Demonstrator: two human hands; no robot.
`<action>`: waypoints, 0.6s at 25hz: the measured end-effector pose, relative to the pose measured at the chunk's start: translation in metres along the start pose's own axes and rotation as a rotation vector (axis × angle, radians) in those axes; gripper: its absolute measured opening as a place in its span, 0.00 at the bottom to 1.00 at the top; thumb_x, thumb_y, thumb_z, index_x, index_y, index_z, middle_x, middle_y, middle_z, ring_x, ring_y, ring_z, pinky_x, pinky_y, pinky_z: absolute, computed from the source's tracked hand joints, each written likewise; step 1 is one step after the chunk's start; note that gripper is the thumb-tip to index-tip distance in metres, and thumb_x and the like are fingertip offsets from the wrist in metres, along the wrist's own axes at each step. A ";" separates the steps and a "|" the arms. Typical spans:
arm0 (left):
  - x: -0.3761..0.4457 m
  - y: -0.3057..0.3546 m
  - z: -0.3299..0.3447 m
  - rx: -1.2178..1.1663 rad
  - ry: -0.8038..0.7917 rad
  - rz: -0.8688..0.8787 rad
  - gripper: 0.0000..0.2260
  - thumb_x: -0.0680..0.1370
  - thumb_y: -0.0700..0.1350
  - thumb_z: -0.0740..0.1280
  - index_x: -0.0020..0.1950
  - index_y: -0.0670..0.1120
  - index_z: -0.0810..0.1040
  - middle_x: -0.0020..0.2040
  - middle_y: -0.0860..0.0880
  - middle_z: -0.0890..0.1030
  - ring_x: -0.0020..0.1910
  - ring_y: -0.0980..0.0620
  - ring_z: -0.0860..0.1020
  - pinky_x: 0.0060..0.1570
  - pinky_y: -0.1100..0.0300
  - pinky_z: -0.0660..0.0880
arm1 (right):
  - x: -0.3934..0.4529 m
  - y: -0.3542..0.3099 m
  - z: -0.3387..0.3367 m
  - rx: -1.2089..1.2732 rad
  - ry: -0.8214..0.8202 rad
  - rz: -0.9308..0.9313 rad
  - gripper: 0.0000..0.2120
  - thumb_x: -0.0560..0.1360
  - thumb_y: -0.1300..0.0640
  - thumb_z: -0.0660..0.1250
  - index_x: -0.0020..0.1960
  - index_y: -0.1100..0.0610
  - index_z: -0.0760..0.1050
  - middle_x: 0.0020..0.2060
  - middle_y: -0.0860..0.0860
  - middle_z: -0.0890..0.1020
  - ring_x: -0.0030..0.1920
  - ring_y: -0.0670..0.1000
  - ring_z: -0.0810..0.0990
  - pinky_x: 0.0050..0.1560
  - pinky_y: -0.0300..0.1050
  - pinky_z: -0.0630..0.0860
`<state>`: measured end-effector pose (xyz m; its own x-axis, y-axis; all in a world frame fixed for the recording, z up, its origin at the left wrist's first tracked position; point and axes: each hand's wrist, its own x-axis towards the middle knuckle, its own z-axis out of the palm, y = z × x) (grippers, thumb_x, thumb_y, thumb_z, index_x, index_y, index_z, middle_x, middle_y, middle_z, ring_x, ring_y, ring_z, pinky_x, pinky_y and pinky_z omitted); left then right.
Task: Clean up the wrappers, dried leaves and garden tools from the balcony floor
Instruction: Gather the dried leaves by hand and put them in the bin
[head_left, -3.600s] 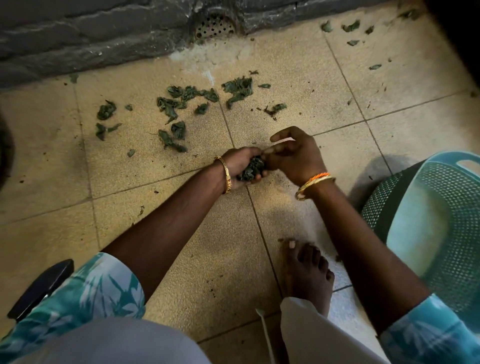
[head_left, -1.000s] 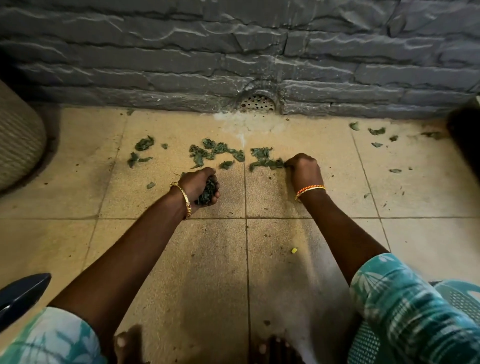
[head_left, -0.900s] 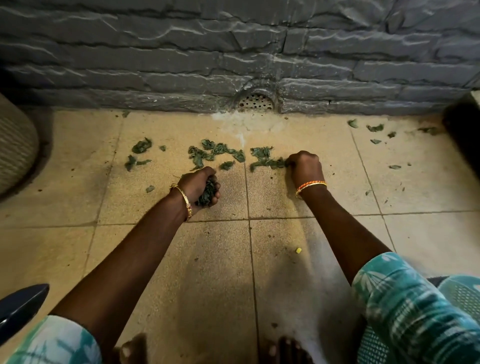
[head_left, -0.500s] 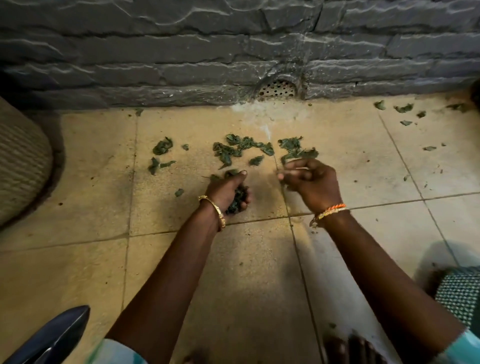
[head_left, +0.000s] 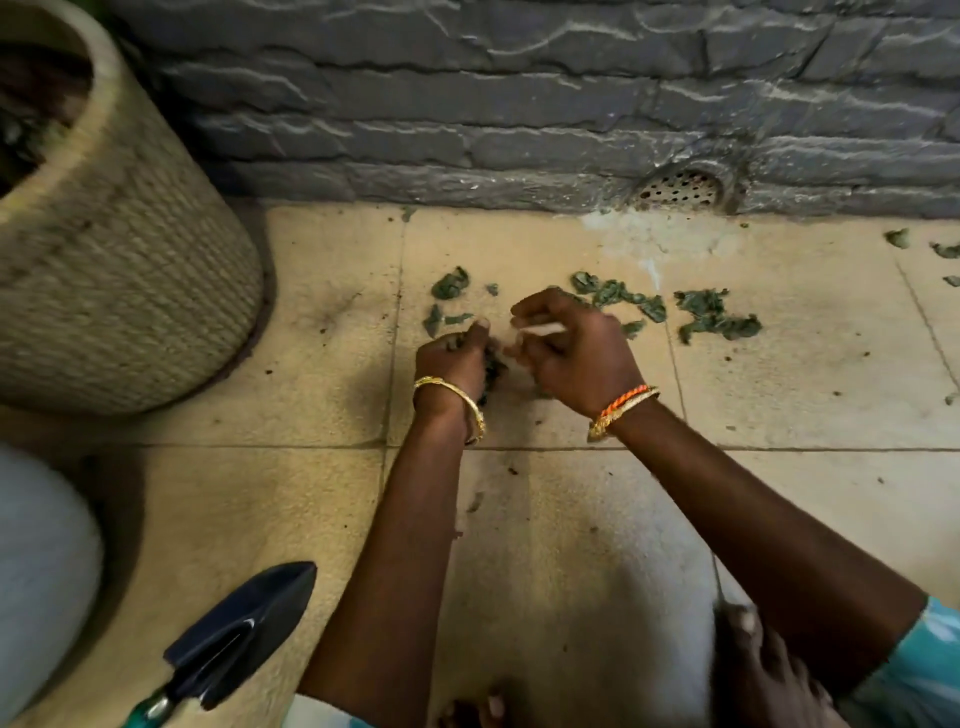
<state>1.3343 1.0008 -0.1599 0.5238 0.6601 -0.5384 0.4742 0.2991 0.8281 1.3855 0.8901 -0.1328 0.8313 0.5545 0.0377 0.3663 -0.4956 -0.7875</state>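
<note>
Dried green leaves lie scattered on the tiled floor near the wall: one clump (head_left: 717, 317) to the right, another (head_left: 618, 297) behind my right hand, a few (head_left: 449, 285) to the left. My left hand (head_left: 454, 358) grips a dark bunch of dried leaves (head_left: 491, 370). My right hand (head_left: 579, 353) is pressed against it, fingers curled, with its fingertips at the bunch; a pale blurred streak shows at those fingertips. A black garden trowel (head_left: 244, 629) with a green handle lies at the lower left.
A large woven planter (head_left: 119, 260) stands at the left against the grey stone wall (head_left: 519, 104). A drain grille (head_left: 680, 187) sits at the wall's foot. More leaf bits (head_left: 896, 238) lie at the far right. A pale rounded object (head_left: 41, 571) fills the left edge; my foot (head_left: 763, 670) is at the bottom.
My right hand left the right-hand leaf clump and came over to my left hand's bunch. The view swung left, so the planter and trowel now show more fully.
</note>
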 end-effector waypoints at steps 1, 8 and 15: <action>0.008 0.002 -0.012 -0.051 0.022 -0.027 0.15 0.77 0.50 0.67 0.32 0.45 0.75 0.30 0.47 0.77 0.28 0.49 0.73 0.32 0.63 0.69 | 0.015 -0.001 0.004 -0.034 0.000 -0.016 0.09 0.72 0.63 0.68 0.52 0.57 0.79 0.48 0.54 0.82 0.41 0.46 0.81 0.44 0.37 0.78; 0.019 -0.005 -0.080 -0.343 0.218 -0.234 0.11 0.77 0.46 0.65 0.36 0.43 0.73 0.25 0.46 0.75 0.16 0.54 0.70 0.20 0.68 0.67 | 0.087 0.004 0.083 -0.434 -0.426 -0.130 0.34 0.71 0.44 0.69 0.72 0.56 0.63 0.72 0.61 0.60 0.73 0.60 0.57 0.72 0.53 0.58; 0.014 -0.024 -0.086 -0.372 0.151 -0.268 0.13 0.74 0.49 0.66 0.32 0.42 0.73 0.27 0.45 0.75 0.21 0.51 0.72 0.20 0.67 0.67 | 0.056 0.028 0.091 -0.318 -0.176 -0.601 0.16 0.65 0.76 0.62 0.49 0.67 0.81 0.47 0.64 0.83 0.48 0.63 0.81 0.50 0.50 0.79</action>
<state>1.2693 1.0619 -0.1741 0.2961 0.6108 -0.7344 0.2781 0.6804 0.6780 1.4043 0.9677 -0.2085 0.3761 0.8804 0.2889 0.8681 -0.2257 -0.4421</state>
